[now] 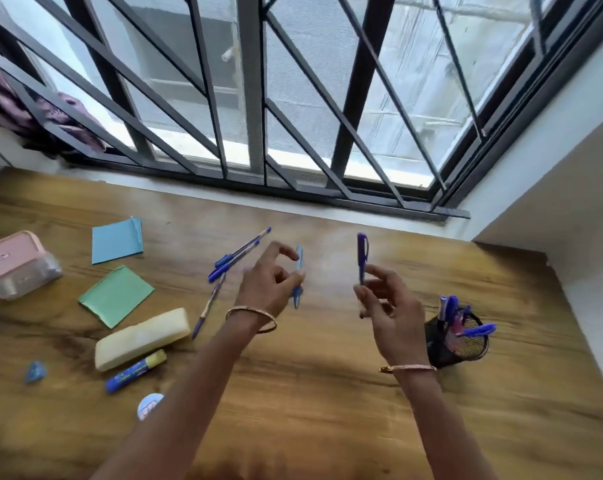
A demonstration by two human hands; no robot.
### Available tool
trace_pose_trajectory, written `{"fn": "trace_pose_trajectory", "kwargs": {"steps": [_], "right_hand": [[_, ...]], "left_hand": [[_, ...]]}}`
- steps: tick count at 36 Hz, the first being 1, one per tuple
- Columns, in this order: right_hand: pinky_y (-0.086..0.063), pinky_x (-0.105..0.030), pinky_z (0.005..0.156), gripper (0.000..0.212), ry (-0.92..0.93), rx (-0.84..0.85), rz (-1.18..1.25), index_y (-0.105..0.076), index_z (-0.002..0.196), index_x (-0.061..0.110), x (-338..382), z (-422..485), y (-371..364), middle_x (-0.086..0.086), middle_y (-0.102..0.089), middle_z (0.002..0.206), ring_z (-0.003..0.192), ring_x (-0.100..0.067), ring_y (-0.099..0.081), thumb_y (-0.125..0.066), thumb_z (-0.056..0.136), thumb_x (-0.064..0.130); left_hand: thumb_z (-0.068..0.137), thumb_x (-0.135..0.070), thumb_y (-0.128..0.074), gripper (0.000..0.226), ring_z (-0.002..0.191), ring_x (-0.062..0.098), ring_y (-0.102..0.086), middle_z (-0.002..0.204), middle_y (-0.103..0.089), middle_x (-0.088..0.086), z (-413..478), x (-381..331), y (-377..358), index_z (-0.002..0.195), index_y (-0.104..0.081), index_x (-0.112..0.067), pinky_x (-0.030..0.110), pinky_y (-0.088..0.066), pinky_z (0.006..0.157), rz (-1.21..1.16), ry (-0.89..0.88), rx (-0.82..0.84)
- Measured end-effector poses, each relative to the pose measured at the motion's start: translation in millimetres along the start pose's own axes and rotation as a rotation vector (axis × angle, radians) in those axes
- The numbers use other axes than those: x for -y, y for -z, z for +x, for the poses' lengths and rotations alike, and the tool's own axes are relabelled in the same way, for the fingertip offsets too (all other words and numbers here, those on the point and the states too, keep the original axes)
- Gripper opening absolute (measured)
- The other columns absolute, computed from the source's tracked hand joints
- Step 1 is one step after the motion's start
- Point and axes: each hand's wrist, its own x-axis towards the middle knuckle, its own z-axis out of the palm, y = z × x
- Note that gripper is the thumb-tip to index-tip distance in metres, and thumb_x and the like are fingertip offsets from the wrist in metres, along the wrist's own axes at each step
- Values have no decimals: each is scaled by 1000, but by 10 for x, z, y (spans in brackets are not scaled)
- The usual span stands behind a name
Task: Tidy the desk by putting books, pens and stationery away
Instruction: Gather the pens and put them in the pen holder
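My left hand [269, 285] holds a light blue pen [298, 271] upright above the wooden desk [310, 393]. My right hand [383, 306] pinches a dark purple pen [362, 254], also upright. A black mesh pen holder [466, 344] with several blue pens stands just right of my right hand. Three blue pens [237, 254] lie loose on the desk left of my left hand. A blue glue stick [135, 370] lies in front of a pale yellow pencil case [142, 337].
Blue paper [116, 241] and green paper [116, 295] lie at the left, with a pink case [9, 261] at the left edge. A small blue sharpener [35, 371] and a round badge [149, 405] sit near the front left. A barred window [293, 98] runs behind the desk.
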Motion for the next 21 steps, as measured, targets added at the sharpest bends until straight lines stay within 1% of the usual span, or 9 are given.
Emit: {"fn": "trace_pose_trajectory", "kwargs": {"steps": [2,4,7,9,12,14,17,19,21], "right_hand": [[-58,-29,60,27,-56,-65,104,-66,114,18,63,-26,241,-3,-70,87,76,-15,-68,-69,88,14],[-57,-28,60,25,-92,-130,181,-68,111,14,113,-57,484,-8,-71,88,75,-21,-68,-70,86,11],[-56,-24,63,19,-104,-248,220,-68,103,11,170,-125,830,-10,-73,88,72,-21,-69,-71,85,9],[-57,-25,65,13,-105,-337,196,-67,97,12,150,-183,1059,-9,-74,85,74,-20,-72,-71,85,11],[-59,-38,75,8,-108,-456,76,-66,93,17,10,-275,1385,-7,-75,84,77,-23,-73,-69,88,22],[-60,-43,75,11,-123,-517,2,-66,92,19,-81,-330,1552,-4,-75,83,75,-22,-74,-68,89,29],[-60,-38,71,11,-117,-582,-91,-66,89,19,-147,-384,1694,2,-74,79,69,-12,-73,-69,88,29],[-58,-30,70,11,-92,-585,-167,-65,85,18,-184,-390,1727,7,-72,73,67,-4,-71,-70,87,28],[-55,-22,69,12,-86,-571,-222,-64,83,18,-235,-375,1721,10,-71,71,67,1,-69,-71,87,27]], "left_hand": [[91,-12,-60,7,58,11,-66,69,-72,9,-4,-168,-128,91,-64,-18,27,-48,53,-195,21,113],[94,-9,-54,18,58,14,-65,69,-71,10,-17,-315,-285,87,-69,-13,24,-48,50,-394,87,243],[98,-5,-41,29,64,21,-68,76,-71,14,-76,-514,-527,91,-69,-4,24,-56,55,-715,229,425],[96,-2,-39,27,77,27,-69,85,-71,18,-141,-636,-683,100,-66,2,27,-59,63,-815,279,512],[93,0,-51,22,91,32,-69,97,-71,23,-264,-779,-923,111,-62,5,30,-60,73,-805,219,606],[89,0,-59,21,91,31,-69,98,-71,24,-357,-867,-1092,109,-63,3,33,-60,77,-733,127,619],[88,-6,-64,15,77,25,-70,89,-71,24,-471,-1010,-1386,101,-64,3,30,-61,69,-666,28,587],[90,-10,-63,14,71,24,-69,85,-70,25,-491,-1078,-1586,98,-62,2,28,-59,61,-641,4,560],[92,-13,-62,10,68,24,-69,83,-70,23,-472,-1084,-1774,94,-61,-3,31,-60,61,-578,-39,520]]}}
